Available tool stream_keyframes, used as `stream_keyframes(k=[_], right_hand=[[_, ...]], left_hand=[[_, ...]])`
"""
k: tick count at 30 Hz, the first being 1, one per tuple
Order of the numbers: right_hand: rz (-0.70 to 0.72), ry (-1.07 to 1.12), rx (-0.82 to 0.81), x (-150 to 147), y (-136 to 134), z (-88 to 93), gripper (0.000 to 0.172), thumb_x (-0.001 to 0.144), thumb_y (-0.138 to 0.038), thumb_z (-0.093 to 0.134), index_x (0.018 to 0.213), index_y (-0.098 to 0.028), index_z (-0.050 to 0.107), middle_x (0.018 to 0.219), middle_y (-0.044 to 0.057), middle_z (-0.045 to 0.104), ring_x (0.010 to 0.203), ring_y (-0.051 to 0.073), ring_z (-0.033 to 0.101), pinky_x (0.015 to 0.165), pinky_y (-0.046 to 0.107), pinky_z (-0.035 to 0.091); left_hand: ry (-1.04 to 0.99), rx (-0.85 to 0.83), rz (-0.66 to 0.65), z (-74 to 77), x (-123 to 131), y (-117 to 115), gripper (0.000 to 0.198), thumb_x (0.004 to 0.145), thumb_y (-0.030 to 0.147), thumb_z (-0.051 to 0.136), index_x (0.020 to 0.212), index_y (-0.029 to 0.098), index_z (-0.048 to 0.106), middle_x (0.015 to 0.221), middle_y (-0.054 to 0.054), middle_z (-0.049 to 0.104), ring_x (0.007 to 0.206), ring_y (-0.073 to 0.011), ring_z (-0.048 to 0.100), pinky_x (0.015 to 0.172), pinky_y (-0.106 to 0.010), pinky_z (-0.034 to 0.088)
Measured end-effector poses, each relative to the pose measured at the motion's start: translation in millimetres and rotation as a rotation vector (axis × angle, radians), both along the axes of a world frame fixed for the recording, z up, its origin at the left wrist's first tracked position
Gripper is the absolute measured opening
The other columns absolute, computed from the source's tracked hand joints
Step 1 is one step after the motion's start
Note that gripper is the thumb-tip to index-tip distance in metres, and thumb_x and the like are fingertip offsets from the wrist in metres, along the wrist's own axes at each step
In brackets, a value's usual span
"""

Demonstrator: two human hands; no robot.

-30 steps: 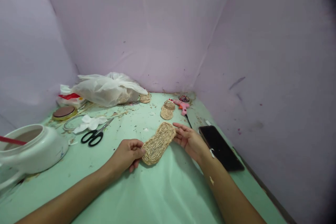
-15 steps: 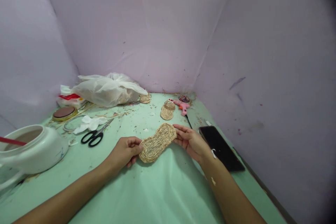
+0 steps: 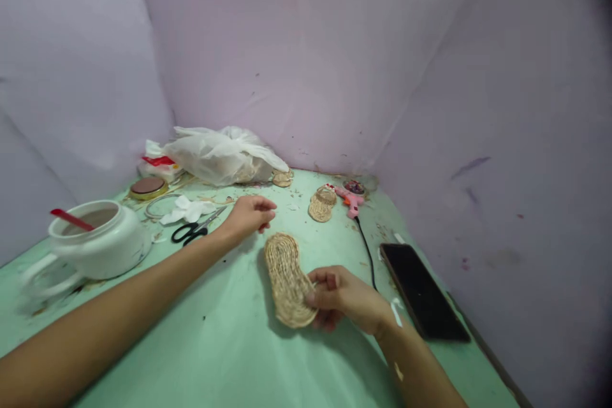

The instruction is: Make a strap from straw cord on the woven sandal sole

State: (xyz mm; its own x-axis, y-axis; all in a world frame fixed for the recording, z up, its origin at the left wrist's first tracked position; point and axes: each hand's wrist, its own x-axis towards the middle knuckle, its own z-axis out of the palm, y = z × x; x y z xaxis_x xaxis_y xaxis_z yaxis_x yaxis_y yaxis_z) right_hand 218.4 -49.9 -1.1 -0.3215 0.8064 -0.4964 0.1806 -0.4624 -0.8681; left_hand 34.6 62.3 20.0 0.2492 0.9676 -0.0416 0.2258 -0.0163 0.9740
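Note:
A woven straw sole point(image 3: 287, 280), coiled from pale fibre and narrowed at its waist, is gripped at its near right edge between the thumb and fingers of my right hand point(image 3: 342, 298). It is tilted slightly over the green cloth. My left hand point(image 3: 251, 215) is stretched forward beyond it, holding nothing, its fingers loosely bent and apart. Beside the left wrist lie black-handled scissors point(image 3: 195, 231), partly covered by the forearm. Farther ahead, a small woven slipper point(image 3: 322, 204) rests near a pink glue gun point(image 3: 352, 201) with a black cord.
A white pot point(image 3: 102, 245) with a red stick point(image 3: 71, 219) stands at left. Behind are a round tin point(image 3: 148, 187), crumpled tissue point(image 3: 188, 209) and a plastic bag point(image 3: 222, 156). A phone point(image 3: 423, 293) lies at right, a small dish point(image 3: 354, 187) near the back wall.
My left hand has let go of the sole and moved forward. My right hand has turned the sole more upright and holds it by its near end. The view has shifted left.

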Motion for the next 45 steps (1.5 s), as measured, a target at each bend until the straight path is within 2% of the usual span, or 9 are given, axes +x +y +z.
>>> stream_keyframes(k=[3, 6, 9, 15, 22, 26, 32, 39, 45], right_hand=[[0.116, -0.141, -0.041, -11.4, -6.9, -2.4, 0.028, 0.064, -0.04, 0.062, 0.073, -0.014, 0.058, 0.054, -0.001, 0.058, 0.039, 0.008, 0.052, 0.038, 0.019, 0.04], [0.146, -0.302, -0.022, -7.9, -7.1, -3.7, 0.026, 0.071, -0.037, 0.055, 0.057, -0.015, 0.052, 0.047, -0.001, 0.055, 0.036, 0.006, 0.047, 0.038, 0.017, 0.035], [0.089, -0.365, 0.007, 1.6, -1.2, -7.1, 0.028, 0.075, -0.032, 0.052, 0.053, -0.016, 0.048, 0.046, -0.001, 0.055, 0.036, 0.005, 0.045, 0.039, 0.017, 0.034], [0.005, -0.348, 0.073, 4.1, 6.3, -18.7, 0.019, 0.074, -0.029, 0.055, 0.06, -0.016, 0.052, 0.048, -0.003, 0.055, 0.038, 0.006, 0.046, 0.041, 0.018, 0.033], [-0.032, -0.377, 0.038, -4.0, 7.2, -23.3, 0.017, 0.074, -0.025, 0.051, 0.06, -0.016, 0.05, 0.044, -0.005, 0.051, 0.032, 0.005, 0.042, 0.035, 0.017, 0.03], [-0.041, -0.284, 0.005, -6.1, 7.4, -18.1, 0.022, 0.069, -0.035, 0.056, 0.063, -0.014, 0.054, 0.053, -0.001, 0.058, 0.033, 0.005, 0.045, 0.036, 0.017, 0.031], [-0.068, -0.068, -0.061, -5.8, 5.0, -9.7, 0.043, 0.056, -0.045, 0.067, 0.082, -0.012, 0.059, 0.069, 0.004, 0.064, 0.044, 0.009, 0.056, 0.04, 0.019, 0.037], [-0.09, -0.075, -0.08, -5.0, 3.8, -7.1, 0.035, 0.065, -0.038, 0.064, 0.088, -0.012, 0.06, 0.073, 0.006, 0.066, 0.044, 0.008, 0.057, 0.041, 0.018, 0.038], [-0.108, -0.061, -0.09, -4.6, 5.0, -7.8, 0.033, 0.065, -0.037, 0.064, 0.086, -0.013, 0.061, 0.074, 0.005, 0.066, 0.047, 0.009, 0.059, 0.042, 0.018, 0.04]], left_hand=[[-0.027, 0.019, -0.025, 6.3, 9.0, 8.8, 0.012, 0.07, 0.01, 0.052, 0.081, 0.008, 0.057, 0.059, 0.0, 0.056, 0.054, -0.0087, 0.052, 0.054, -0.022, 0.042], [0.019, 0.027, -0.005, -1.4, 4.5, 4.4, 0.013, 0.07, 0.012, 0.053, 0.081, 0.009, 0.058, 0.055, 0.001, 0.054, 0.049, -0.0089, 0.05, 0.05, -0.022, 0.041], [0.117, 0.019, -0.015, -14.3, -11.3, -10.0, 0.012, 0.067, 0.016, 0.056, 0.076, 0.01, 0.061, 0.049, 0.002, 0.052, 0.042, -0.0093, 0.047, 0.044, -0.022, 0.036], [0.164, -0.072, -0.083, -34.0, -33.4, -44.2, 0.024, 0.076, 0.031, 0.046, 0.078, 0.012, 0.06, 0.062, 0.0, 0.054, 0.042, -0.0067, 0.043, 0.04, -0.02, 0.033], [0.125, -0.127, -0.026, -50.9, -33.9, -50.7, 0.025, 0.074, 0.034, 0.044, 0.075, 0.012, 0.057, 0.056, 0.003, 0.049, 0.038, -0.006, 0.039, 0.039, -0.02, 0.031], [0.175, -0.107, -0.037, -54.0, -34.4, -51.7, 0.025, 0.073, 0.036, 0.046, 0.075, 0.014, 0.059, 0.055, 0.003, 0.049, 0.037, -0.0072, 0.04, 0.039, -0.02, 0.03], [0.424, -0.003, -0.055, -49.5, -34.3, -56.2, 0.023, 0.073, 0.031, 0.044, 0.062, 0.016, 0.058, 0.046, 0.002, 0.052, 0.038, -0.01, 0.041, 0.043, -0.022, 0.03], [0.522, 0.093, -0.062, -49.6, -33.4, -56.5, 0.02, 0.072, 0.026, 0.045, 0.06, 0.017, 0.058, 0.049, 0.001, 0.052, 0.048, -0.012, 0.043, 0.05, -0.022, 0.029], [0.617, 0.113, -0.081, -48.0, -32.3, -60.0, 0.029, 0.076, 0.034, 0.044, 0.053, 0.017, 0.05, 0.049, 0.001, 0.047, 0.05, -0.0126, 0.04, 0.05, -0.023, 0.026]])
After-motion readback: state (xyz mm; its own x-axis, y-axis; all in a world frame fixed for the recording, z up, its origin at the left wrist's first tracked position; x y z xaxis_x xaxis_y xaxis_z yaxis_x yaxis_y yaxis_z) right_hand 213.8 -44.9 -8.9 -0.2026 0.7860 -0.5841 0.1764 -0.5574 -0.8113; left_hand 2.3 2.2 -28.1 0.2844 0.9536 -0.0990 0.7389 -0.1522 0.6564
